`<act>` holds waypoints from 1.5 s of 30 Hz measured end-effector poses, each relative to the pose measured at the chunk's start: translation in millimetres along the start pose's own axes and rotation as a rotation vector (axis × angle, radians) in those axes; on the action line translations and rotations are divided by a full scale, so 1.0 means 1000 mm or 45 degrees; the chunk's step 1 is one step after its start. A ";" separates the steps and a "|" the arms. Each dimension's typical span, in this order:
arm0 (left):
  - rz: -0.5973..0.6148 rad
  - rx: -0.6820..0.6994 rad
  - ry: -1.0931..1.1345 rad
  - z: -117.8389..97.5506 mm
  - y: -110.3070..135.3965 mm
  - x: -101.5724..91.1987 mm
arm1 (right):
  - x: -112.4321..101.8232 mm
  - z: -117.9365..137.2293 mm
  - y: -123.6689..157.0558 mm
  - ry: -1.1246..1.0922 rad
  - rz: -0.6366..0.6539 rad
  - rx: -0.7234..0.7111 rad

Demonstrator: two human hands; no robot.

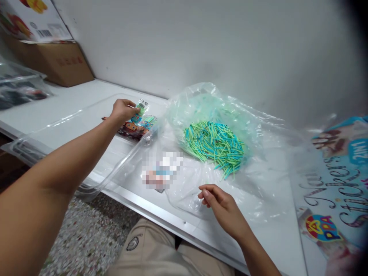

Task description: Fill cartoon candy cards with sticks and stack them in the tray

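Observation:
My left hand (123, 111) is closed on a small printed packet (141, 109) by its edge. It hovers above several dark and colourful printed packets (133, 128) inside a clear plastic bin (66, 119). My right hand (217, 203) hangs over the front of a clear plastic bag (186, 191), its fingers loosely curled with nothing visible in them. The bag's mouth is spread open around a heap of thin green and blue sticks (215, 143). Between the bin and the heap lies a pixelated item (162, 170) whose kind I cannot make out.
Cardboard boxes (64, 63) stand at the back left, beside a clear container (21, 86) of dark items. A "Nail Stickers" box (339, 184) is on the right. The white table (169, 199) meets a wall (201, 42) behind.

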State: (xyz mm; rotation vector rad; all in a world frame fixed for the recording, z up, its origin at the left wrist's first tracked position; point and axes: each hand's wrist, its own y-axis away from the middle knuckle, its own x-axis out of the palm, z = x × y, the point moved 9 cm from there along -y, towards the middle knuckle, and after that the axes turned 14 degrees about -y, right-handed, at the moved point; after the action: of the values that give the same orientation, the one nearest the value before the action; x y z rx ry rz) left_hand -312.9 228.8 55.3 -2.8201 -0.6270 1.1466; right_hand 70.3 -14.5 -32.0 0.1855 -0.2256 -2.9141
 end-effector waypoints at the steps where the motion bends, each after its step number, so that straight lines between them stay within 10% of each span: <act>1: 0.037 -0.021 -0.097 0.003 -0.008 0.007 | 0.000 -0.001 -0.001 0.013 0.015 0.010; 13: 0.245 0.166 -1.184 0.013 -0.033 0.042 | 0.004 -0.014 -0.027 0.093 0.019 0.078; 17: 0.433 0.326 -1.285 0.011 -0.017 0.057 | 0.003 -0.012 -0.063 0.262 -0.060 0.021; 23: 0.154 0.305 -0.742 -0.036 -0.006 0.033 | 0.018 -0.013 -0.140 0.712 -0.176 0.060; 31: 0.252 0.510 0.176 -0.137 0.116 -0.018 | 0.027 -0.031 -0.174 0.683 -0.131 0.118; 36: 0.390 0.503 0.332 -0.132 0.188 -0.012 | 0.026 -0.024 -0.162 0.668 -0.146 0.041; 45: 0.417 0.593 0.015 -0.115 0.235 0.010 | 0.035 0.018 -0.113 0.484 0.013 -0.209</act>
State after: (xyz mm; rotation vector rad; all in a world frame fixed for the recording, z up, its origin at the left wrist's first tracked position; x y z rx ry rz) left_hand -145.3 30.0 90.4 -2.5668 0.1076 1.1324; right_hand 11.4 89.8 -36.8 0.6960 0.0743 -2.7973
